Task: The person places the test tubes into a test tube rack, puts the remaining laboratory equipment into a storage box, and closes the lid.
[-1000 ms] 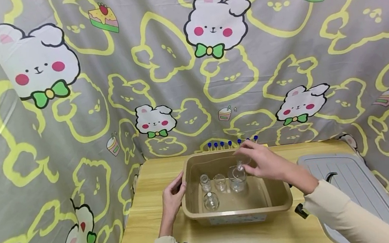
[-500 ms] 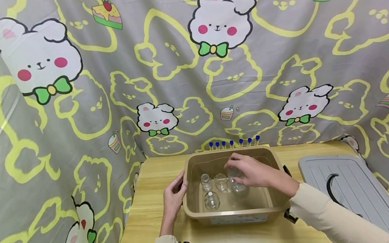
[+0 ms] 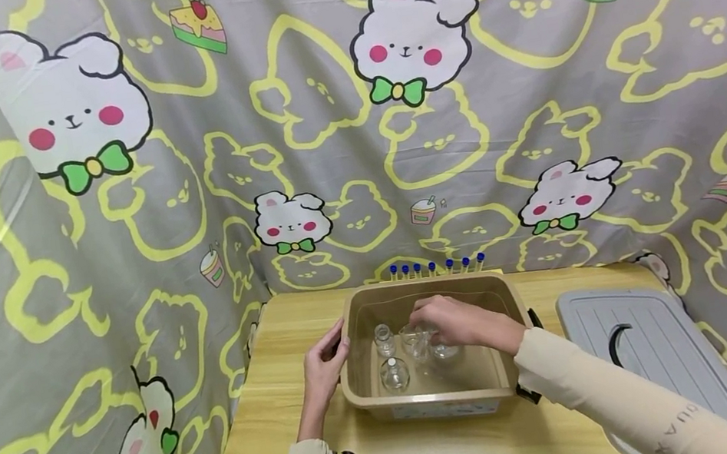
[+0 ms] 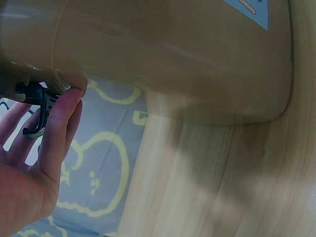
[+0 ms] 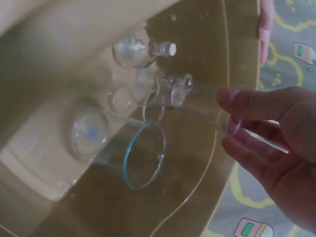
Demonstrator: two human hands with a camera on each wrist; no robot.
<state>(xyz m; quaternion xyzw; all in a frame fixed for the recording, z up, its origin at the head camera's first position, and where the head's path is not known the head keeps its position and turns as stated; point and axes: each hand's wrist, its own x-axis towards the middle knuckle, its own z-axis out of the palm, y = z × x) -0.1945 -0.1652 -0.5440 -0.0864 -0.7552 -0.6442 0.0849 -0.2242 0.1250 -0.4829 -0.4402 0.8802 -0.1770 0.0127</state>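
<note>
My right hand [image 3: 460, 320] reaches into a brown plastic bin [image 3: 430, 401]. In the right wrist view its thumb and fingers pinch a clear glass vessel [image 5: 200, 106] by one end, tilted; its exact kind is hard to tell. Close to it on the bin floor are a large beaker [image 5: 143, 157], a smaller glass partly hidden behind the held one, a clear bottle [image 3: 384, 340] and a round flask [image 3: 394, 375] with a white stopper. My left hand [image 3: 322, 368] rests against the bin's left side, its fingers touching near a black latch [image 4: 42, 106].
A grey lid [image 3: 662, 363] with a black handle [image 3: 619, 342] lies on the wooden table [image 3: 272, 418] to the right. Several blue-capped tubes [image 3: 432, 267] stand behind the bin. A patterned curtain [image 3: 341, 168] hangs at the back and sides.
My right hand has moved left and down into the bin with the glass vessel, from above the large beaker to beside it. The left hand stays at the bin's side.
</note>
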